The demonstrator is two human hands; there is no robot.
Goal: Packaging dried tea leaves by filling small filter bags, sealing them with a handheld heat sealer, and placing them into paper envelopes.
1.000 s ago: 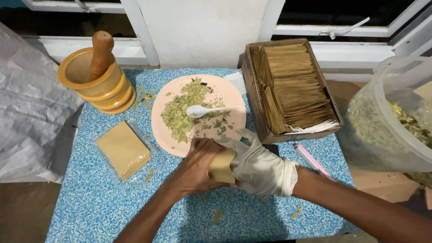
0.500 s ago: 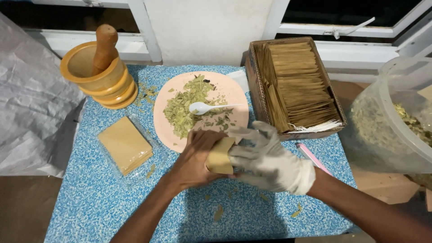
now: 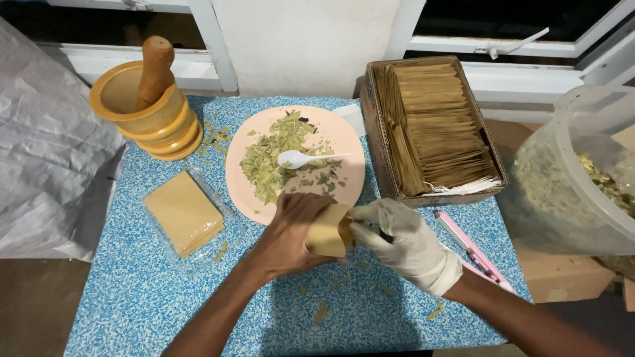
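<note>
While curled over the table, left hand and gloved right hand both clamped on small tan packet.

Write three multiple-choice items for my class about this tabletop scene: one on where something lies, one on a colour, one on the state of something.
1. Where does the white spoon lie?
A. in the mortar
B. on the pink plate among the dried leaves
C. in the cardboard box

2. What colour is the glove on the right hand?
A. white
B. blue
C. black

3. What state is the left hand in?
A. flat on the table
B. gripping the pestle
C. holding a small tan paper bag

Key: 1 B, its bowl rests on the leaves; 2 A, the glove shows white; 3 C, the fingers wrap the bag.
</note>
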